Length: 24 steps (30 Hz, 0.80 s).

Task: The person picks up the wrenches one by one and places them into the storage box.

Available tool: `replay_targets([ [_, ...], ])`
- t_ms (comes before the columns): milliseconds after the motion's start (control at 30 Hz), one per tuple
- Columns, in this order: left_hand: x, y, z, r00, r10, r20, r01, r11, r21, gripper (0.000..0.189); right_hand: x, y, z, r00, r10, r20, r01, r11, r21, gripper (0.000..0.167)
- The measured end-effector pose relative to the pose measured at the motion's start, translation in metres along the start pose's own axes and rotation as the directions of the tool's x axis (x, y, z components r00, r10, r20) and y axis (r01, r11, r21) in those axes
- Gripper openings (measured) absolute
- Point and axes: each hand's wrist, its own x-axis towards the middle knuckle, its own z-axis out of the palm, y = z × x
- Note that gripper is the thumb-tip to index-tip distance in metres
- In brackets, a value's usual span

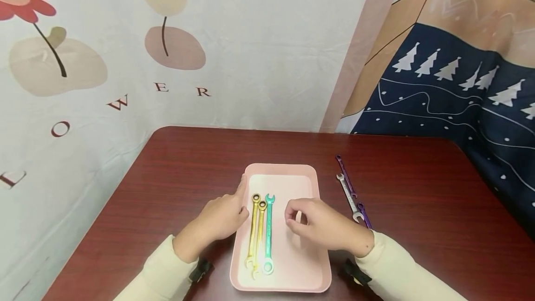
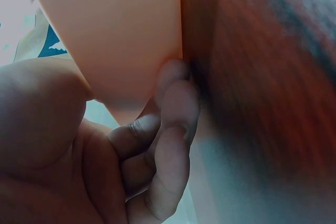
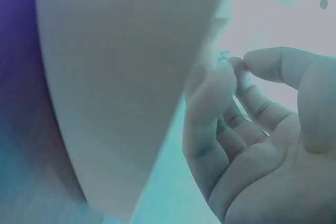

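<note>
In the head view a pink tray (image 1: pixel 281 288) holds two yellow wrenches (image 1: pixel 252 233) (image 1: pixel 261 231) and a green wrench (image 1: pixel 269 233), lying side by side lengthwise in its left half. My left hand (image 1: pixel 221 217) grips the tray's left rim, the thumb over the inside and the index finger stretched along the edge. In the left wrist view its other fingers (image 2: pixel 173 166) press the tray's outer wall. Over the right half of the tray is my right hand (image 1: pixel 317 222), fingers curled and thumb near the fingertips (image 3: pixel 239 66). Nothing shows between them.
On the brown table (image 1: pixel 418 189), right of the tray, lie a silver wrench (image 1: pixel 349 195) and two purple wrenches (image 1: pixel 345 173) (image 1: pixel 364 215), close together. A printed cloth (image 1: pixel 267 59) hangs behind the table's far edge.
</note>
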Motion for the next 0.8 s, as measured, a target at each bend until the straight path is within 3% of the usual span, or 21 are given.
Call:
replay_targets([
  [300, -0.001, -0.001, 0.000, 1.000, 0.007, -0.007, -0.007, 1.000, -0.001, 0.080, -0.012, 0.020, -0.020, 0.980, 0.007, -0.201, -0.022, 0.997, -0.075, 0.015],
  [600, 0.000, -0.001, 0.001, 1.000, -0.006, 0.008, 0.006, 1.000, -0.003, 0.079, -0.021, 0.034, -0.031, 0.964, 0.079, -0.254, -0.089, 0.996, -0.026, 0.010],
  [800, 0.000, -0.001, 0.000, 1.000, -0.009, 0.008, 0.009, 1.000, -0.001, 0.079, -0.023, 0.043, -0.038, 0.944, 0.116, -0.308, -0.149, 0.985, -0.086, 0.008],
])
